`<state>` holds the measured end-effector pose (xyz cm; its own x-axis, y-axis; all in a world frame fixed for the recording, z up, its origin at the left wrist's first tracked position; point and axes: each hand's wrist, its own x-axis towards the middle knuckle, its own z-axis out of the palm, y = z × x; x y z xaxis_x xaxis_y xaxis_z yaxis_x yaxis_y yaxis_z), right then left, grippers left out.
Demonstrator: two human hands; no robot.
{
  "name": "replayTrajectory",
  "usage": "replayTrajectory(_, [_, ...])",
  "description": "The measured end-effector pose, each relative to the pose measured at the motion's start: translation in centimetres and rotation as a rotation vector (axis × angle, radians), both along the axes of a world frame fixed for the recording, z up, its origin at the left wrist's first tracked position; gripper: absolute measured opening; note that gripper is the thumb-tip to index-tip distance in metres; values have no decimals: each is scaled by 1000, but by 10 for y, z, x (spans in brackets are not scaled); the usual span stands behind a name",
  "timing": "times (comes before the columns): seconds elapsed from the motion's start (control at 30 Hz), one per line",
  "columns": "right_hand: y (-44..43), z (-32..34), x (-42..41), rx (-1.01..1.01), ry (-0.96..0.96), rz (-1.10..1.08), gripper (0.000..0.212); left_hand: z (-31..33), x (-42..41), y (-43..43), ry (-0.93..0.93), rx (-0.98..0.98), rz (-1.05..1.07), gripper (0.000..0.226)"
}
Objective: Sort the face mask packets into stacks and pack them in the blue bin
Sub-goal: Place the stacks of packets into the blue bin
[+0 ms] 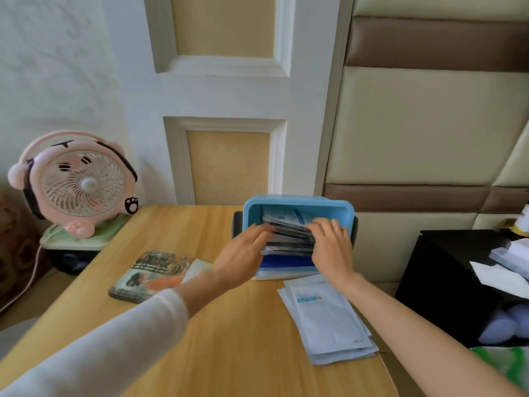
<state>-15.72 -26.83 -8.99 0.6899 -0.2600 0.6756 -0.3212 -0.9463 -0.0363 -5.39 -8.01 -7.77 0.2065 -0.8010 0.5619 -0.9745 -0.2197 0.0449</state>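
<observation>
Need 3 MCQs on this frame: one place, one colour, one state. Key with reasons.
1. The white packet stack lies: A) on a chair B) on the table, right side C) on the floor
2. The bin is: A) red B) green C) blue
3. The left hand and right hand are: A) both on the packets in the bin B) flat on the table C) out of view
Key: 1B, it rests on the wood; 2C, blue rim; 3A, they flank the packets inside the bin.
</observation>
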Motion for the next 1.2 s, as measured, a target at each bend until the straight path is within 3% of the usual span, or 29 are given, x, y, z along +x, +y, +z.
replayTrajectory(0.07, [22,-10,-8,-37,-135,248,40,-21,10,44,-28,-73,27,44])
replayTrajectory(0.13, [51,-21,-7,-6,-103,451,38,-31,26,81,81,-106,312,35])
replayTrajectory(0.17, [68,-26,-3,107,-58,513,37,-33,37,95,173,-111,512,30])
replayTrajectory(0.2, [88,-28,1,309,-4,540,36,-33,49,107,271,-106,708,33])
replayTrajectory(0.3, [144,-28,17,1105,201,434,34,-27,80,140,595,80,1091,79])
replayTrajectory(0.37, [167,-25,34,1473,290,345,44,-25,92,158,721,228,1176,97])
replayTrajectory(0.43, [182,-23,53,1744,255,317,43,-26,95,165,757,320,1165,92])
replayTrajectory(0.5, [192,-22,69,1952,193,308,41,-23,93,167,865,278,1101,82])
replayTrajectory(0.67, [195,-23,80,1919,151,145,32,-21,90,178,1259,15,968,75])
replayTrajectory(0.77, [187,-21,73,1931,232,161,33,-22,82,187,1407,-60,821,56])
replayTrajectory(0.87, [185,-12,58,1855,183,257,26,-21,64,191,1389,-232,528,39])
replayTrajectory(0.97, [178,4,46,1659,-66,436,20,-16,47,188,1343,-428,269,70])
replayTrajectory(1.03, [170,10,42,1567,-142,547,20,-18,37,181,1344,-500,182,77])
replayTrajectory(1.13, [159,0,37,1481,-58,573,23,-34,21,169,1377,-475,118,73])
replayTrajectory(1.2, [156,-15,32,1471,51,540,39,-46,12,161,1407,-476,112,72])
